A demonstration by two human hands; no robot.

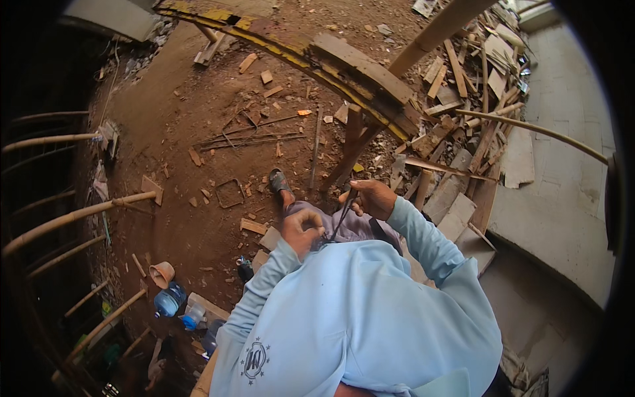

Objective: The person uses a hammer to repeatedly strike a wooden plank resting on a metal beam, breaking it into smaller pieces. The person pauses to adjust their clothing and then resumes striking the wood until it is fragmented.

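Note:
A thin dark cord (342, 219) runs slantwise across the waist of grey trousers (361, 228). My right hand (373, 199) grips its upper end between thumb and fingers. My left hand (301, 229) is curled at the waist, its thumb and fingertips pinched around the cord's lower part; the hem of the light blue shirt (377, 278) partly hides that spot. One foot in a dark sandal (279, 180) shows on the dirt ahead of me.
A worn yellow-edged beam (292, 54) crosses ahead on wooden props. Scrap timber (456, 164) is piled right, beside a concrete ledge (550, 218). Bent steel rods (253, 136) lie on the dirt. Bamboo poles (79, 218) jut in from the left, near a blue water jug (169, 299).

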